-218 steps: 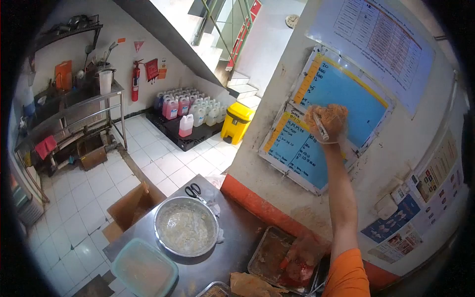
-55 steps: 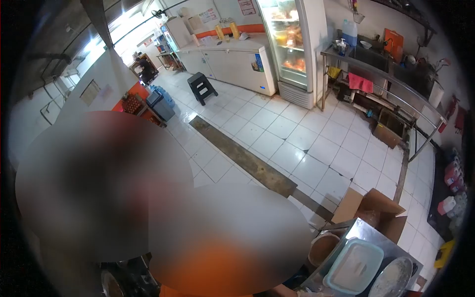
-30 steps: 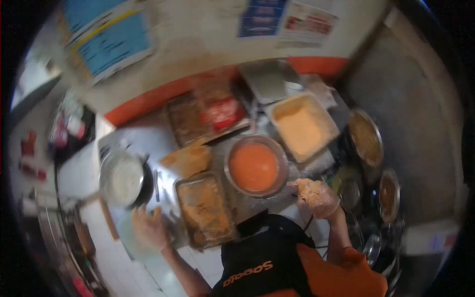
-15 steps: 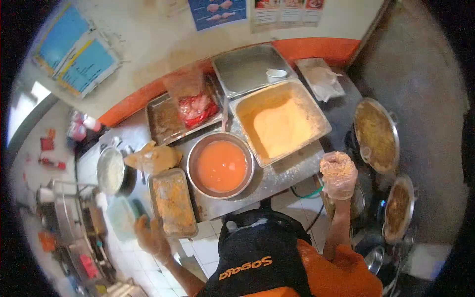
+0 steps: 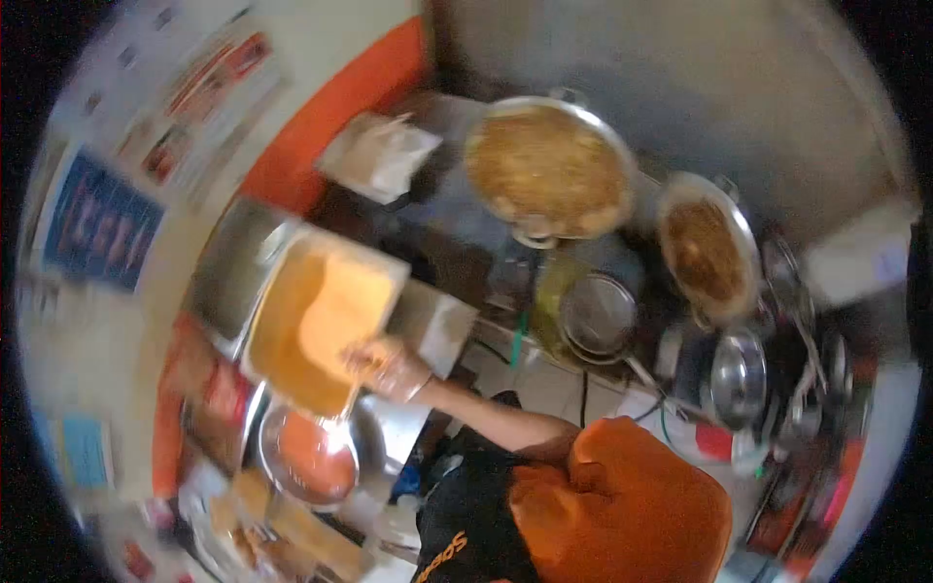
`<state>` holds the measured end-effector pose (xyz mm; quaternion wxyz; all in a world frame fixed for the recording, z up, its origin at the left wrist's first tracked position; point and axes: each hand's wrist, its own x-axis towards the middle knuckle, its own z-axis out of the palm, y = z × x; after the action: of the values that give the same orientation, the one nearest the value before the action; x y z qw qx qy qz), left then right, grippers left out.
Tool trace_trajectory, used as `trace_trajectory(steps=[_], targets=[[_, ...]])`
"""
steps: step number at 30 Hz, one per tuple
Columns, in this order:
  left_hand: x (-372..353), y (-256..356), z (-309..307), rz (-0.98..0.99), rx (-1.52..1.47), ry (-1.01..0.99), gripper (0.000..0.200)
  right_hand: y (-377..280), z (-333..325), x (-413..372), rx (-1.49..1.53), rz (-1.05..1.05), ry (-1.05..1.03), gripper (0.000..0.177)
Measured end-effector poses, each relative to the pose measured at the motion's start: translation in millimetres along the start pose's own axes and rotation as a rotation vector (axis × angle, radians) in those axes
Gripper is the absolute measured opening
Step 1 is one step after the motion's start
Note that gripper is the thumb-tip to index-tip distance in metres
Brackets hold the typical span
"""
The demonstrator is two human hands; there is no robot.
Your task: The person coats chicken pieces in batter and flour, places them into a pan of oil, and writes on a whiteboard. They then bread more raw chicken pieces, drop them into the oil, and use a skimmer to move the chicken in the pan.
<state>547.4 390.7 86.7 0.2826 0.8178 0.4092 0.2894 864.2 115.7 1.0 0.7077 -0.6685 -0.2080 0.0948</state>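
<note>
My right hand (image 5: 391, 371) wears a clear plastic glove. Orange-yellow crumbs coat its fingers. It hangs over the near right edge of a deep metal pan (image 5: 275, 361) that holds pale orange powder (image 5: 340, 316). Motion blurs the fingers, so their closure and anything in them cannot be made out. Beside the pan sits a round steel bowl (image 5: 352, 457) of orange-red liquid (image 5: 306, 452). Blurred tan shapes (image 5: 311, 534) lie below the bowl. My left hand cannot be made out.
Two wide pans (image 5: 549, 170) (image 5: 702, 248) with browned contents stand at the back right. A round strainer (image 5: 600, 316) with a handle is nearer. Farther right is a steel bowl (image 5: 739, 379). A pale package (image 5: 379, 155) lies by the orange wall band (image 5: 335, 107).
My view has swung right toward the wide pans. My right hand has moved from beside the table to the powder pan. My left hand, seen earlier by a pale green container, no longer shows.
</note>
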Motion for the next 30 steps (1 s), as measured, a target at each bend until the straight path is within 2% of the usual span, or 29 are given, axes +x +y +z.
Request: trace_trajectory(steps=[1,2,3,5,8,11,13,15,16,17,18,20,23,26,28,30], targets=[[26,4,8,0.060,0.029,-0.024,0.050,-15,-16,-7,-0.082,0.157,-0.092,0.018],[56,7,15,0.129,0.050,-0.038,0.050,1,-17,-16,-0.053,0.081,-0.025,0.018],[94,2,20,0.156,0.079,-0.076,0.050,-17,-12,-13,-0.079,0.196,-0.071,0.018],[146,-2,32,0.233,0.117,-0.115,0.050,-14,-18,-26,0.000,0.176,-0.017,0.017],[223,-16,51,0.284,0.178,-0.212,0.050,-10,9,-22,-0.022,-0.024,0.132,0.014],[299,-45,82,0.296,0.214,-0.333,0.050,-27,67,-7,-0.241,-0.259,0.046,0.018],[341,-61,101,0.308,0.240,-0.406,0.050,-66,110,-1,-0.102,0.038,-0.231,0.018],[378,-77,120,0.322,0.258,-0.470,0.050,-44,177,5,-0.151,-0.240,-0.214,0.020],[393,-84,127,0.326,0.274,-0.492,0.050,-35,207,7,-0.251,-0.203,-0.199,0.019],[403,-90,134,0.330,0.292,-0.516,0.050,-25,237,8,-0.351,-0.166,-0.187,0.019],[414,-95,141,0.328,0.310,-0.535,0.050,-38,243,18,-0.487,-0.033,-0.425,0.018],[427,-101,155,0.323,0.349,-0.569,0.050,-16,290,36,-1.192,-0.322,-0.816,0.014],[442,-116,166,0.305,0.403,-0.605,0.050,6,309,46,-1.073,-0.065,-0.523,0.017],[448,-142,166,0.268,0.478,-0.641,0.051,46,333,59,-1.345,0.193,-0.469,0.019],[450,-157,159,0.252,0.537,-0.648,0.051,93,338,73,-1.353,0.087,-0.603,0.021],[450,-168,157,0.258,0.589,-0.665,0.051,100,323,79,-1.348,-0.069,-0.698,0.023]])
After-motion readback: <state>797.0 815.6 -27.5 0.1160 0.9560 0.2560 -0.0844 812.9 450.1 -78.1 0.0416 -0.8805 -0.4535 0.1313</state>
